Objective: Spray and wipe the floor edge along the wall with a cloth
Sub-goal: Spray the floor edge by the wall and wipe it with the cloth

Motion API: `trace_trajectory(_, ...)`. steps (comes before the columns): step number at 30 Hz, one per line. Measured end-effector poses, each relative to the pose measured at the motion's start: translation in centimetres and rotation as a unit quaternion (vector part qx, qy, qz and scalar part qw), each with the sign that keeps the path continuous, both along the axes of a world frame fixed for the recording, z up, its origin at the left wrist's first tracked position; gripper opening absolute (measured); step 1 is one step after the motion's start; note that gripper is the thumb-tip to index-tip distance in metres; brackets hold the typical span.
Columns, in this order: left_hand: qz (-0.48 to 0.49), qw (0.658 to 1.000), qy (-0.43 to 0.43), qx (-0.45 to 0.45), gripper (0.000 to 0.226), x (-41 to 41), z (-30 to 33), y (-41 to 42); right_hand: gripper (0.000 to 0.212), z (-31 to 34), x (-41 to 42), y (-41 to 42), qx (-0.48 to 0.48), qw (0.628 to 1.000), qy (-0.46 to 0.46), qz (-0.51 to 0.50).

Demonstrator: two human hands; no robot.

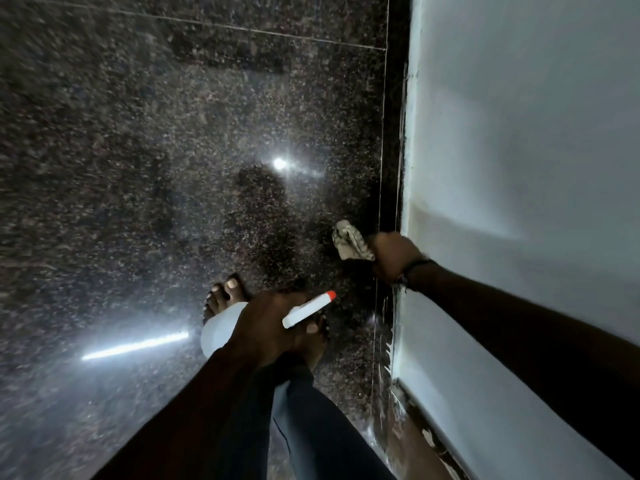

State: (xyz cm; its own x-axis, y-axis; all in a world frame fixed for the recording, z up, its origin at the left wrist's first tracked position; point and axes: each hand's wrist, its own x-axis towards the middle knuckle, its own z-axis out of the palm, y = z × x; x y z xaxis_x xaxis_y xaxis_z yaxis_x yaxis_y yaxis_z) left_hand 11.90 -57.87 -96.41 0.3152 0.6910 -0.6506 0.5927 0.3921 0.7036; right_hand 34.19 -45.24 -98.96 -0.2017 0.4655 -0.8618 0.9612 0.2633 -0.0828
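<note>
The person stands close to the pale wall (519, 133), on a dark speckled floor (138, 150). The right hand (394, 256) is closed around a crumpled cloth (349, 240), which hangs at the dark floor edge (393, 133) beside the wall; I cannot tell if it touches the floor. The left hand (266, 327) is wrapped around a white spray bottle (225, 327), its red-tipped nozzle (310, 309) pointing toward the wall. Bare feet (225, 296) are below the bottle.

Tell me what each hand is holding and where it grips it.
The left hand grips the spray bottle around its neck, below the white sprayer head. The right hand clutches a crumpled cloth by one bunched end.
</note>
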Motion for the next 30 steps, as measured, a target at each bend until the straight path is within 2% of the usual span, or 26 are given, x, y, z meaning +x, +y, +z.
trace_trajectory(3,-0.006,1.000,0.028,0.003,0.039,0.4,1.3,0.1,0.048,0.5,-0.4,1.9,0.044,0.997,0.037,-0.045)
trace_trajectory(7,0.016,0.999,0.037,0.014,0.039,0.4,1.7,-1.3,0.039,-0.2,-0.7,3.5,0.083,0.995,0.014,-0.051)
trace_trajectory(12,0.062,0.998,0.034,-0.001,0.028,-0.4,2.0,-3.1,0.029,0.3,-1.3,2.5,0.026,0.996,-0.040,0.075)
trace_trajectory(16,0.030,0.999,0.043,0.004,0.022,-0.5,2.4,-4.4,0.027,-1.6,0.2,-0.5,0.043,0.970,-0.097,0.218)
trace_trajectory(19,0.031,0.999,0.018,-0.022,0.023,-0.3,1.9,-5.1,0.047,-4.3,2.2,-3.4,0.052,0.944,-0.115,0.306)
trace_trajectory(20,0.044,0.999,0.005,-0.026,0.025,-0.3,1.6,-5.6,0.048,-4.6,2.0,-4.8,0.023,0.951,-0.123,0.284)
trace_trajectory(21,0.053,0.998,-0.002,-0.024,0.028,-0.3,1.4,-6.1,0.046,-5.2,1.9,-5.8,-0.020,0.954,-0.089,0.284)
trace_trajectory(23,0.054,0.998,0.007,-0.025,0.027,-0.2,1.5,-6.6,0.040,-5.6,1.8,-7.3,-0.069,0.905,-0.090,0.409)
trace_trajectory(27,0.052,0.999,0.011,-0.008,0.020,0.0,1.6,-7.8,0.051,-4.7,2.8,-8.7,-0.023,0.942,-0.117,0.312)
trace_trajectory(29,0.056,0.998,0.016,0.003,0.024,-0.1,1.8,-8.0,0.045,-4.3,2.7,-9.1,0.007,0.969,-0.127,0.213)
trace_trajectory(30,0.060,0.998,0.014,0.004,0.027,-0.2,1.7,-8.1,0.040,-3.1,2.6,-9.0,-0.019,0.978,-0.115,0.171)
